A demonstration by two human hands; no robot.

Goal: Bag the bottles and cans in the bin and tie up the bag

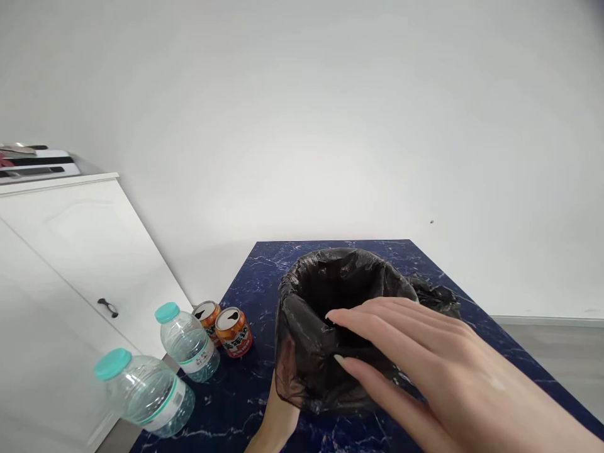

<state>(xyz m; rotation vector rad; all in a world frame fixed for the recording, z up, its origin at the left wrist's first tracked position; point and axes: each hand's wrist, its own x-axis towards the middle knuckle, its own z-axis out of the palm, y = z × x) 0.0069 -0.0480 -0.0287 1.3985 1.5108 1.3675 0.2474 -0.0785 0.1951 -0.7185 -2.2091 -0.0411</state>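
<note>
A round bin lined with a black plastic bag (306,371) stands on the dark blue marbled table, its mouth facing up. The bag is folded out over the rim and hangs loosely down the outside. My right hand (419,352) is over the near rim, palm down. Its thumb and index finger are apart, with their tips at the bag. At the bin's left side my left hand (282,402) reaches up under the overhanging plastic. Its fingers show only faintly through the bag, so their grip is hidden.
Two clear bottles with turquoise caps, a nearer bottle (151,396) and a farther bottle (189,346), stand left on the table (264,267). Beside them are two opened orange cans (234,333). Crumpled black plastic (436,296) lies behind the bin. A white cabinet (70,270) stands left.
</note>
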